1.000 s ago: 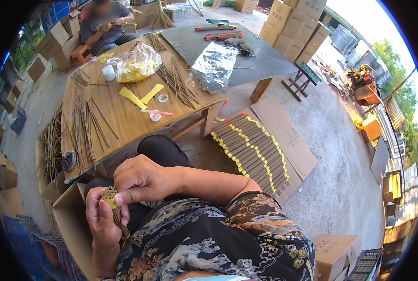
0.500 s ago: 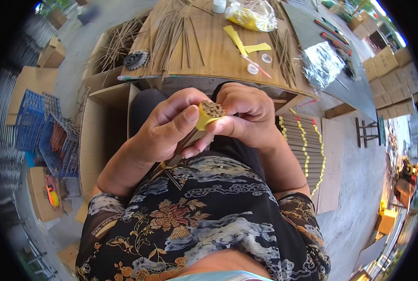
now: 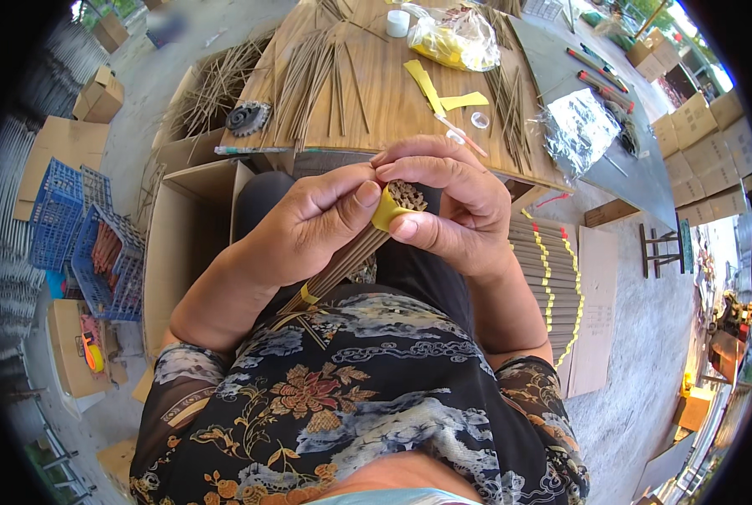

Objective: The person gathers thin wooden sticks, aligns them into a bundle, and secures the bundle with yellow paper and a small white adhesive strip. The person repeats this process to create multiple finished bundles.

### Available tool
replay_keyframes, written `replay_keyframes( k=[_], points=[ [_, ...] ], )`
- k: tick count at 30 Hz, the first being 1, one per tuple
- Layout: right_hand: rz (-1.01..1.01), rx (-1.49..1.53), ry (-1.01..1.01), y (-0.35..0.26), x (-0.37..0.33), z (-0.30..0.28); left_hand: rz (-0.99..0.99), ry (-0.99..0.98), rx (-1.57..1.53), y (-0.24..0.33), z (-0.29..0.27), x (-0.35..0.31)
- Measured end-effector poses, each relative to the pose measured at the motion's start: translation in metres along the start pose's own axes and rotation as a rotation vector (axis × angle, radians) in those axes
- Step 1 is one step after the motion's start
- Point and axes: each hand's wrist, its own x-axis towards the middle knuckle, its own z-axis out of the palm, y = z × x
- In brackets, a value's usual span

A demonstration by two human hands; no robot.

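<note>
One wooden table (image 3: 384,97), upper centre, its near edge crossing the frame behind the hands; one dark table (image 3: 649,172), adjoining at upper right, its edge slanting down toward the right. Grey floor (image 3: 624,362) runs between a cardboard sheet (image 3: 596,295), bearing rows of yellow-banded bundles (image 3: 557,278), and the clutter along the right rim. Containers, as we list them: one open carton (image 3: 170,252), left of the lap; one carton (image 3: 184,93), upper left, heaped with loose brown sticks (image 3: 224,88); two blue crates (image 3: 56,198), far left, the lower holding reddish-brown bundles (image 3: 105,252); one clear plastic bag (image 3: 477,25), top centre, with yellow pieces inside. Centre of frame, above the lap: one stick bundle (image 3: 350,265), slender, brown and tilted, rough ends uppermost, a yellow strip (image 3: 382,215) about its top and a yellow band (image 3: 308,295) lower down. We see the left hand (image 3: 313,219) gripping the bundle near its top, thumb against the strip; the right hand (image 3: 464,202) curls round the same end, thumb pressing the strip's front.
</note>
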Motion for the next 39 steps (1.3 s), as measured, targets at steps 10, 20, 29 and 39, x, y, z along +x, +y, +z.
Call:
replay_keyframes(
  k=[10,20,29,39],
  points=[
    [-0.096,-0.07,0.008,0.003,0.006,-0.007,-0.134,-0.096,-0.014,0.02,0.005,0.009],
    [-0.182,-0.113,0.046,0.024,0.017,-0.025,-0.172,-0.031,-0.261,0.008,0.009,0.034],
    [0.209,0.085,0.292,0.067,0.006,-0.06,-0.083,0.212,-0.325,-0.033,-0.008,0.075],
    [0.745,-1.028,0.128,0.195,-0.083,-0.13,-0.098,0.327,-0.388,-0.067,-0.03,0.096]
  ],
)
